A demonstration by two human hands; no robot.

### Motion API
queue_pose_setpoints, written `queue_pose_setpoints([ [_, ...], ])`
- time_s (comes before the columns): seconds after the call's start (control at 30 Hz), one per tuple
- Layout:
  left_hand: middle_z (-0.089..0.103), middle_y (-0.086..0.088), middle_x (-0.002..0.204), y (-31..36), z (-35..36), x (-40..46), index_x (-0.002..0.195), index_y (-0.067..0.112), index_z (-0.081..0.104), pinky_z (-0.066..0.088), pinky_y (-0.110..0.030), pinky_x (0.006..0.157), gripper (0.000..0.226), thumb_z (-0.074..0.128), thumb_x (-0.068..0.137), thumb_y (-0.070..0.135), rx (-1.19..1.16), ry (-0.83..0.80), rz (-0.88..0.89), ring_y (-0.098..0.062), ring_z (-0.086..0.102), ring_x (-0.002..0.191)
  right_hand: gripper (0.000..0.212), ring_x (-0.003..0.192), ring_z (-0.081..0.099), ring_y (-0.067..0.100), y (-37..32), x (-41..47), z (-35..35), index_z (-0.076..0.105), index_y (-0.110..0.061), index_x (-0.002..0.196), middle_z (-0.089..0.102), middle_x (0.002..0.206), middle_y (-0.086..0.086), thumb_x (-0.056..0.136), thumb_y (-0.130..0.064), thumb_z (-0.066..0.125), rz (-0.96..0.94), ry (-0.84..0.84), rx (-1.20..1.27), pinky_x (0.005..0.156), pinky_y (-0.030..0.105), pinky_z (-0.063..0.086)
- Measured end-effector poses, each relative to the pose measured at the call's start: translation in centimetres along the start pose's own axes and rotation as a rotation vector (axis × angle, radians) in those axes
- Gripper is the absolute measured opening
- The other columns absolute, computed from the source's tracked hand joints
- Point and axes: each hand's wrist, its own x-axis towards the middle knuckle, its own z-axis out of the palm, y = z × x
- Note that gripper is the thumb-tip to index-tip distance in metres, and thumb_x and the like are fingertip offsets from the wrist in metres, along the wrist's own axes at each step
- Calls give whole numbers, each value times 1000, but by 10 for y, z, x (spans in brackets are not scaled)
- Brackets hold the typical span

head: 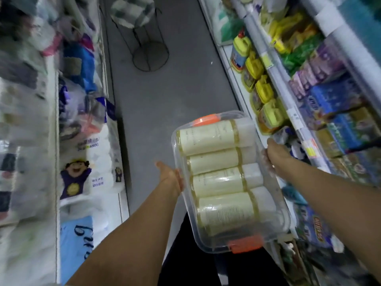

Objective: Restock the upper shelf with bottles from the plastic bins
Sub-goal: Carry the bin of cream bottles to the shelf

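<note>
We hold the load with a two-handed grip. Our left hand [171, 178] supports the left long wall from beneath, with its fingers hidden under the bin, so we cannot tell how they curl. Our right hand [275, 155] clamps the right rim, fingertips visible through the clear wall.

The load is a clear rectangular plastic bin with orange end latches [266, 243], carried at waist height above the grey aisle floor [165, 104] and tilted slightly. Inside lie four cream cylindrical bottles with white caps [218, 180], side by side, caps toward the right.

The bin sits just beside the right-hand store shelving [296, 120], which carries yellow-capped jugs [263, 93] and blue and purple packets [327, 100].

We judge the current step to be transport of the bin to the restock point. The next move calls for a stable rest for the bin, which would free one hand to lift out a bottle.
</note>
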Motion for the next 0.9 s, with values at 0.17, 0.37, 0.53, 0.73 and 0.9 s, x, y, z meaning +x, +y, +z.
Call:
queue_pose_setpoints([
  [0.17,39,3,47,49,55,33,73,17,49,28,-18,38,62,23,99,66,59,-32,-6,-10,31,30,47,67,42,21,-26,39,-8,49,-13,109,47,86,8,100,-55,30,133,33,93,67,30,37],
  [0.37,49,1,57,83,113,71,79,13,57,43,-22,61,63,31,97,68,138,6,-6,-13,44,46,56,52,41,18,-56,80,-12,54,-14,75,49,66,4,99,-58,29,207,39,215,50,26,33],
  [0.53,53,2,63,99,154,107,98,13,62,48,-25,64,65,35,93,72,131,35,21,-12,52,54,61,45,37,16,-85,122,-13,53,-13,68,45,58,2,99,-61,29,216,50,187,45,23,31],
  [0.73,52,-2,69,108,193,153,95,13,59,43,-32,73,54,51,90,66,194,29,76,-15,45,55,72,44,40,19,-106,175,-12,52,-16,60,48,53,2,92,-74,22,166,60,106,48,27,35],
  [0.9,50,-2,65,107,212,186,75,15,55,38,-28,57,53,48,93,65,191,21,83,-15,41,51,75,41,39,16,-107,217,0,55,-19,61,47,50,-2,86,-81,23,204,41,126,49,26,35],
])
